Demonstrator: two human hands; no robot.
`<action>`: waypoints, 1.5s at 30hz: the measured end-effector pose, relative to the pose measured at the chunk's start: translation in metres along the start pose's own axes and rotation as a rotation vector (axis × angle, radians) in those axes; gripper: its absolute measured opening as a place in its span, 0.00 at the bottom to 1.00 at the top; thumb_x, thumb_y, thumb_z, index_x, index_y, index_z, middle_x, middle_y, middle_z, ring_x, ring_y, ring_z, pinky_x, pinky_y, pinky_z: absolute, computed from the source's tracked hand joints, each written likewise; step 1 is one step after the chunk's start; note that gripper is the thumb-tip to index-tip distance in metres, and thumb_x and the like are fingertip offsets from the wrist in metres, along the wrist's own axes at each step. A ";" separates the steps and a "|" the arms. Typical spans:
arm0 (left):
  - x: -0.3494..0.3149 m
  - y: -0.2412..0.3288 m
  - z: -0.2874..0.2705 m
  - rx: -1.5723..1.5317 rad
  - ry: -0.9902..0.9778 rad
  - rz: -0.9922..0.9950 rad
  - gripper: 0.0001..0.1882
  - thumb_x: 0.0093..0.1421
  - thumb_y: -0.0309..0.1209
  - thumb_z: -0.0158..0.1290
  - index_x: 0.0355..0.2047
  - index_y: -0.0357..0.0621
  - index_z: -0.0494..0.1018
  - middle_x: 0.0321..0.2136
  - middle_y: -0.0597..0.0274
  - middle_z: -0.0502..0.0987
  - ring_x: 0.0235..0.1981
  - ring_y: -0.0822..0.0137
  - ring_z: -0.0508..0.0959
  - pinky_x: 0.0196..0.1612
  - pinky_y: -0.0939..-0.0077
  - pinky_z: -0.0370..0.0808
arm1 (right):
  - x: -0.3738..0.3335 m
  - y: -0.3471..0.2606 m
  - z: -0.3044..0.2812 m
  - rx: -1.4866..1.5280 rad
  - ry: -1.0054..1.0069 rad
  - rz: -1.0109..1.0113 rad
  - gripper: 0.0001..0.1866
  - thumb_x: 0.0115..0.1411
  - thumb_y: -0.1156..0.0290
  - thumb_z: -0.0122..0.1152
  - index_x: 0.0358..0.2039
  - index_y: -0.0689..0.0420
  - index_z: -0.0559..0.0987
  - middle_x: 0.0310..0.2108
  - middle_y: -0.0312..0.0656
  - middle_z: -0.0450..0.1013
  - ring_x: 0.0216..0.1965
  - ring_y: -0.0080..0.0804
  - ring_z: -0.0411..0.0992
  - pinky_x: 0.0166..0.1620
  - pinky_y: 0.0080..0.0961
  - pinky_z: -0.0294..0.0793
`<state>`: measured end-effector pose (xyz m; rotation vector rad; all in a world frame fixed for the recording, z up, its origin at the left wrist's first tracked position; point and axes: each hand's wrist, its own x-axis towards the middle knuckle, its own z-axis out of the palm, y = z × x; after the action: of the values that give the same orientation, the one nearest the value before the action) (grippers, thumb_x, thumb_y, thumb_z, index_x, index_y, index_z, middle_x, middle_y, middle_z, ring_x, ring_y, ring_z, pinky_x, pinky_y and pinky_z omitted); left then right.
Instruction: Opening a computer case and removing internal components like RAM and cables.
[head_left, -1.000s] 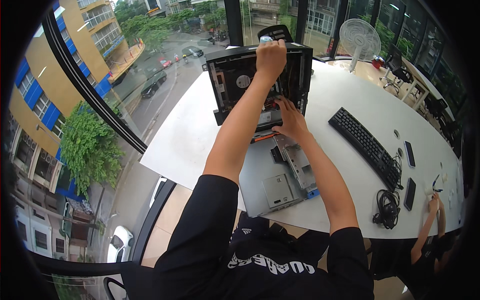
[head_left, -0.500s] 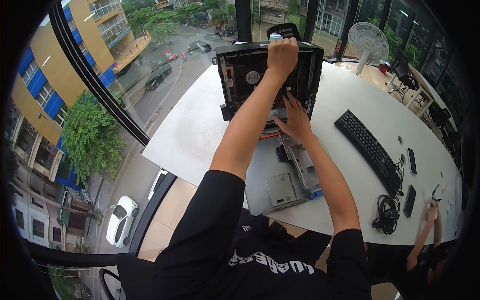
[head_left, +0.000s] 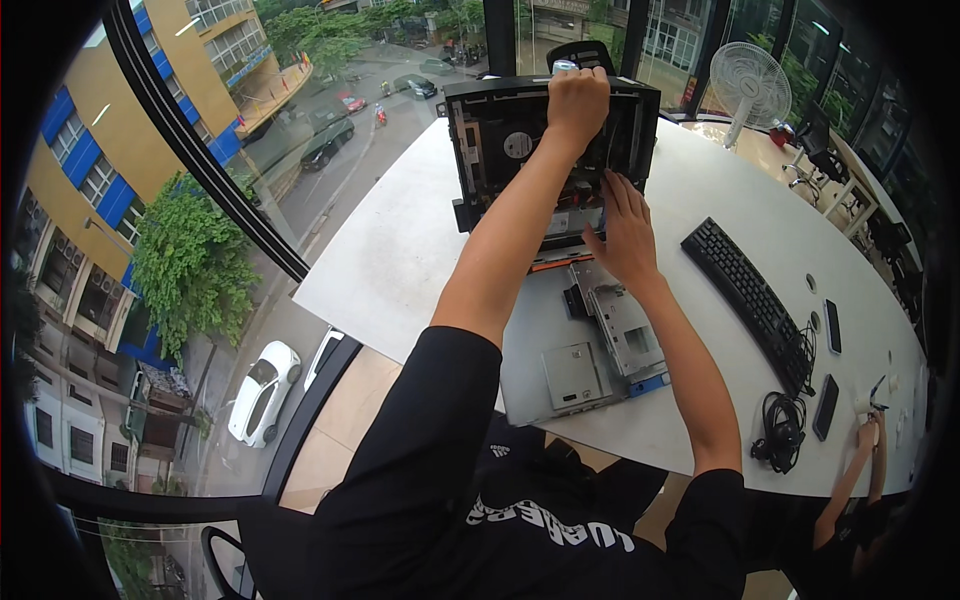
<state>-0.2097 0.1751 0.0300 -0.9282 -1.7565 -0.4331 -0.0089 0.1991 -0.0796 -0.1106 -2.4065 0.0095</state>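
An opened black desktop computer case [head_left: 482, 150] stands upright on its edge at the far side of the table, its inside facing me. My left hand [head_left: 578, 108] is closed over its top rim. My right hand [head_left: 630, 235] is at the lower right of the case, fingers stretched and apart, the fingertips close to the inner parts. Whether they touch anything there I cannot tell. Nearer to me lies a grey metal panel [head_left: 525, 350]. On its right side is a silver metal bracket [head_left: 632, 335] with a blue piece at its near end. My left forearm hides part of the case's inside.
To the right lie a black keyboard [head_left: 745, 300], a coiled black cable [head_left: 778, 435] and two dark phone-like slabs [head_left: 832, 327]. Another person's hands [head_left: 870, 435] hold something small at the far right. A fan [head_left: 748, 90] stands behind the table; a large window is left.
My right hand has drawn back a little toward the case's lower right edge. My left hand keeps its grip on the top rim. The whole view has shifted slightly.
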 end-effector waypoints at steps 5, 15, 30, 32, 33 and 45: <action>0.002 0.007 0.003 -0.067 0.041 -0.030 0.07 0.56 0.33 0.53 0.28 0.46 0.78 0.26 0.57 0.84 0.31 0.57 0.85 0.38 0.60 0.78 | -0.038 0.005 -0.042 -0.017 -0.041 0.048 0.38 0.55 0.65 0.69 0.63 0.69 0.69 0.69 0.47 0.61 0.71 0.45 0.57 0.72 0.44 0.57; 0.004 -0.004 -0.011 0.022 -0.061 0.005 0.06 0.59 0.33 0.59 0.29 0.44 0.78 0.24 0.56 0.82 0.31 0.58 0.84 0.37 0.64 0.79 | -0.132 -0.009 -0.117 0.121 -0.183 0.054 0.38 0.58 0.61 0.69 0.63 0.70 0.69 0.69 0.46 0.62 0.69 0.45 0.60 0.70 0.40 0.60; 0.002 0.008 -0.030 0.052 -0.116 0.021 0.10 0.60 0.35 0.62 0.33 0.41 0.78 0.26 0.56 0.82 0.31 0.59 0.84 0.38 0.64 0.79 | -0.166 -0.005 -0.121 0.195 -0.308 0.124 0.34 0.67 0.52 0.61 0.62 0.68 0.71 0.70 0.51 0.61 0.71 0.49 0.58 0.72 0.43 0.58; 0.002 0.006 -0.030 0.034 -0.098 0.024 0.10 0.60 0.35 0.63 0.33 0.41 0.78 0.26 0.56 0.82 0.32 0.58 0.84 0.39 0.63 0.79 | -0.165 -0.005 -0.122 0.206 -0.297 0.146 0.33 0.68 0.52 0.60 0.62 0.67 0.72 0.70 0.51 0.61 0.71 0.49 0.59 0.71 0.43 0.58; 0.002 0.005 -0.029 0.029 -0.099 0.026 0.10 0.60 0.35 0.63 0.33 0.41 0.78 0.26 0.56 0.82 0.32 0.58 0.84 0.39 0.63 0.79 | -0.163 -0.006 -0.123 0.213 -0.304 0.145 0.33 0.68 0.52 0.60 0.62 0.66 0.72 0.70 0.52 0.61 0.70 0.50 0.59 0.71 0.43 0.58; 0.002 0.008 -0.033 0.010 -0.072 -0.001 0.10 0.59 0.34 0.63 0.35 0.41 0.78 0.28 0.54 0.83 0.33 0.55 0.84 0.39 0.61 0.80 | -0.148 -0.029 -0.093 0.095 -0.425 0.170 0.34 0.72 0.42 0.48 0.65 0.56 0.72 0.70 0.56 0.61 0.72 0.55 0.57 0.71 0.61 0.51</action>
<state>-0.1833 0.1590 0.0435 -0.9459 -1.8229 -0.3952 0.1607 0.1561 -0.1085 -0.2946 -2.8070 0.2485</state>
